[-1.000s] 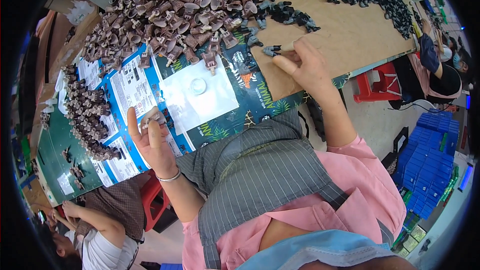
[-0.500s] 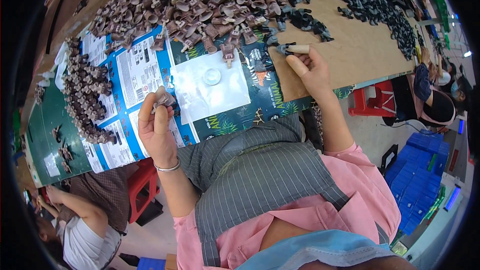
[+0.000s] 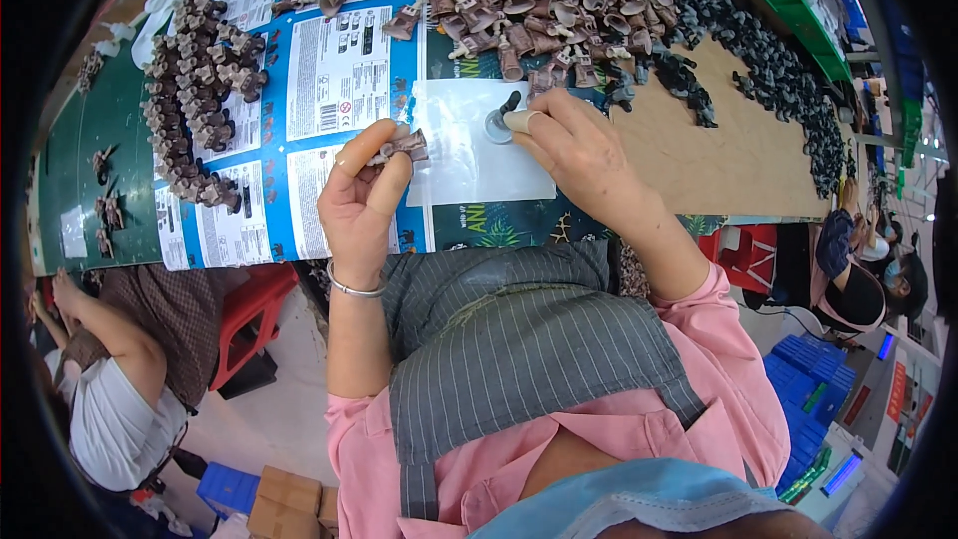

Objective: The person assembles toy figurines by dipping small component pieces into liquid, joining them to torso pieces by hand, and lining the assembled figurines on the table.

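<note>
My left hand [image 3: 361,202] pinches a brown hollow plastic toy part [image 3: 407,146] between thumb and fingertips, just left of a clear plastic sheet [image 3: 454,165]. On that sheet sits a small round clear dish [image 3: 496,130]. My right hand [image 3: 589,155] is closed on a small black plastic toy part [image 3: 511,101], which is at the dish; whether it touches the dish I cannot tell. Pale covers wrap some of my fingertips. Beyond my hands lies a big heap of brown hollow parts [image 3: 539,0].
Black and grey parts [image 3: 778,90] lie spread around brown paper [image 3: 738,150] at the right. Rows of joined brown figures [image 3: 195,110] stand at the left on printed sheets [image 3: 309,190]. A green bin edge [image 3: 788,10] borders the far right. Another person [image 3: 130,379] sits at the left.
My right hand has moved left from the brown paper to the dish, carrying the black toy part. My left hand, with the brown part, appears nearer the sheet; the whole view has shifted.
</note>
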The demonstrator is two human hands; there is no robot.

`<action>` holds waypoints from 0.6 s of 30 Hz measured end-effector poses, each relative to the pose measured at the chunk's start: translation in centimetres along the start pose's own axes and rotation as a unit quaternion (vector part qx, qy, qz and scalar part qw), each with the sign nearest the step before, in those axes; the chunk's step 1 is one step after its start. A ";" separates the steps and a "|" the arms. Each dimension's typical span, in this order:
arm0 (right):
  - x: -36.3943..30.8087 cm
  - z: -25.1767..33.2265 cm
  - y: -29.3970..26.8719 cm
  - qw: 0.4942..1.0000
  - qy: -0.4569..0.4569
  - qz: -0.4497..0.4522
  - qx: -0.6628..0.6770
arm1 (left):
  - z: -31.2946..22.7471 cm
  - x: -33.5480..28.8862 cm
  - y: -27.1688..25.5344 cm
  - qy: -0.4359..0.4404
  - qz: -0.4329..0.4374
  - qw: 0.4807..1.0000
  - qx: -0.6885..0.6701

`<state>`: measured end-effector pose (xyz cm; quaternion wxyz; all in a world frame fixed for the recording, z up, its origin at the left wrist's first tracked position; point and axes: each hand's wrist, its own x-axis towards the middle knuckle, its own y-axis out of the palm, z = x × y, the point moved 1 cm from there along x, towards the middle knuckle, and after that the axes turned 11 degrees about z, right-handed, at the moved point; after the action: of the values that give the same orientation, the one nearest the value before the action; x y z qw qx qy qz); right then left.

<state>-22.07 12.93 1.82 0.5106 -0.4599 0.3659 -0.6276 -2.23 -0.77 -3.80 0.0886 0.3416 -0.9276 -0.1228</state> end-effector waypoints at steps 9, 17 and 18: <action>0.3 0.0 -0.6 0.998 -0.008 0.057 -0.028 | -0.4 0.1 0.5 -0.007 0.006 1.000 -0.026; -0.4 -0.8 0.1 0.997 0.029 0.016 0.064 | -0.6 0.3 1.1 -0.035 0.006 0.999 -0.030; -0.5 -1.0 0.2 0.993 0.048 0.007 0.110 | -0.6 0.4 1.4 -0.038 0.001 0.998 -0.048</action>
<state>-22.98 13.38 1.24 0.5443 -0.3674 0.3222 -0.6819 -3.23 -0.11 -2.85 0.0700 0.3308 -0.9237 -0.1803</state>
